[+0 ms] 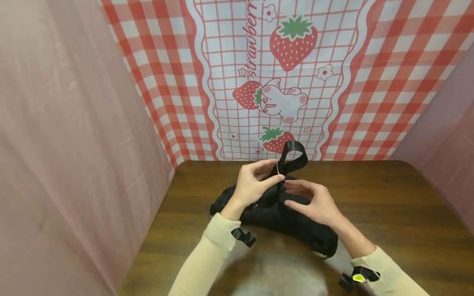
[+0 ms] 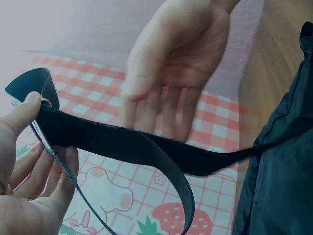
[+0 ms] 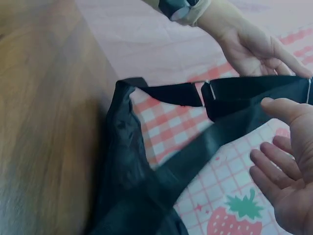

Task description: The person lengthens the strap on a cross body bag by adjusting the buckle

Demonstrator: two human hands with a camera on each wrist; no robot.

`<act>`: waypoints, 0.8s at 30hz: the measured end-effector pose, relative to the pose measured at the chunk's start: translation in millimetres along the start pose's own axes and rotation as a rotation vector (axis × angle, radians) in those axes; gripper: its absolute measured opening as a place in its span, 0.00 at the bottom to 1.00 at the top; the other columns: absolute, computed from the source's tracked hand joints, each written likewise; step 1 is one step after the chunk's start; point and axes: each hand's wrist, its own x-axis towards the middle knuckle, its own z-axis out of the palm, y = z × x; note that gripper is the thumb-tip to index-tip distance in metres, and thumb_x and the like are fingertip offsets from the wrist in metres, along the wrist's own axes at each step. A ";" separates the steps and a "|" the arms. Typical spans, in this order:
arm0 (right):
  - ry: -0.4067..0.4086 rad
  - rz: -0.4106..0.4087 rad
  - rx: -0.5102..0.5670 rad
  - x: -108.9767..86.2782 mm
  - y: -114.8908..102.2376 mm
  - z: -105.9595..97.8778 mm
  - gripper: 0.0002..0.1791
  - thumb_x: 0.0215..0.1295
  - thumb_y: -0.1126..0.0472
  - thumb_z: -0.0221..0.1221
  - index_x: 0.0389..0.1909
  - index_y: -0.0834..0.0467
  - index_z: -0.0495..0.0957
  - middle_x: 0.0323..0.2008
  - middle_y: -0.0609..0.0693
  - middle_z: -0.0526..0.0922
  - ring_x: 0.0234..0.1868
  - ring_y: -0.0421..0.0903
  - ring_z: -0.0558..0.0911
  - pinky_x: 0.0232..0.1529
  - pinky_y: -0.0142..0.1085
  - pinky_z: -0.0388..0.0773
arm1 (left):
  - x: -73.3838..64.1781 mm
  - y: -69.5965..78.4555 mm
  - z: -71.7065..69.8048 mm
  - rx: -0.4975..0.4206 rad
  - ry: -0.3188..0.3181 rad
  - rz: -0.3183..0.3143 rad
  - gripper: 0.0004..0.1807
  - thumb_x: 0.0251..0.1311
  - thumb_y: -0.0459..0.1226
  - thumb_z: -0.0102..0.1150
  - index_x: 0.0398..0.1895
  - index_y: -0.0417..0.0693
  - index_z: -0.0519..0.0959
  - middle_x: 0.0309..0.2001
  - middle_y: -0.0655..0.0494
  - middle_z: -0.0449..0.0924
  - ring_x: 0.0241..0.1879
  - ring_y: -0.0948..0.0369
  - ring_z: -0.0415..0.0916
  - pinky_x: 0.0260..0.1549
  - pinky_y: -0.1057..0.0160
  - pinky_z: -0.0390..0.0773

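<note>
A black fabric bag (image 1: 266, 217) lies on the wooden table, and its black webbing strap (image 2: 98, 134) rises from it. My left hand (image 1: 249, 185) pinches the strap at a metal slider (image 3: 309, 90), between thumb and fingertips. Above that pinch the webbing forms a standing loop (image 1: 296, 165). My right hand (image 1: 317, 201) is just right of the strap, thumb and fingers spread apart with nothing gripped. From the right wrist view, its thumb overlaps the strap; whether they touch I cannot tell. Another metal piece (image 3: 212, 91) sits farther along the strap towards the bag.
Behind the wooden table (image 1: 389, 213) hangs a red-and-white checked cloth (image 1: 155, 61) with strawberry prints. Pink curtains (image 1: 66, 144) close in the left and right sides. Each wrist carries a small black camera (image 1: 243, 237) over a cream sleeve (image 1: 201, 259).
</note>
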 end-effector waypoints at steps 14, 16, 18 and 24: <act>0.069 -0.002 0.070 13.2 -14.1 4.4 0.21 0.59 0.69 0.77 0.54 0.61 0.87 0.49 0.59 0.91 0.46 0.30 0.89 0.50 0.24 0.86 | 0.5 4.7 -1.2 0.000 -0.024 -0.007 0.23 0.67 0.31 0.72 0.64 0.38 0.83 0.59 0.39 0.87 0.60 0.48 0.86 0.61 0.64 0.85; 0.061 -0.008 0.044 10.8 -11.6 0.6 0.22 0.60 0.68 0.77 0.56 0.60 0.87 0.50 0.59 0.91 0.46 0.30 0.88 0.51 0.24 0.86 | 0.6 5.6 -3.9 0.010 -0.018 -0.011 0.23 0.67 0.32 0.72 0.64 0.39 0.83 0.59 0.40 0.87 0.60 0.49 0.86 0.61 0.65 0.85; 0.054 -0.017 0.010 7.8 -8.6 -4.3 0.23 0.60 0.68 0.77 0.57 0.59 0.87 0.51 0.58 0.91 0.46 0.31 0.88 0.51 0.23 0.86 | 0.8 6.6 -6.9 0.022 -0.015 -0.013 0.23 0.67 0.33 0.72 0.64 0.41 0.83 0.59 0.41 0.87 0.59 0.50 0.87 0.61 0.65 0.85; 0.051 -0.038 -0.122 -3.9 -1.6 -21.4 0.25 0.59 0.66 0.78 0.58 0.55 0.87 0.52 0.55 0.90 0.46 0.41 0.90 0.51 0.18 0.82 | -0.8 6.6 -13.8 0.034 -0.017 -0.023 0.23 0.66 0.33 0.73 0.64 0.42 0.84 0.59 0.42 0.88 0.59 0.51 0.87 0.61 0.65 0.85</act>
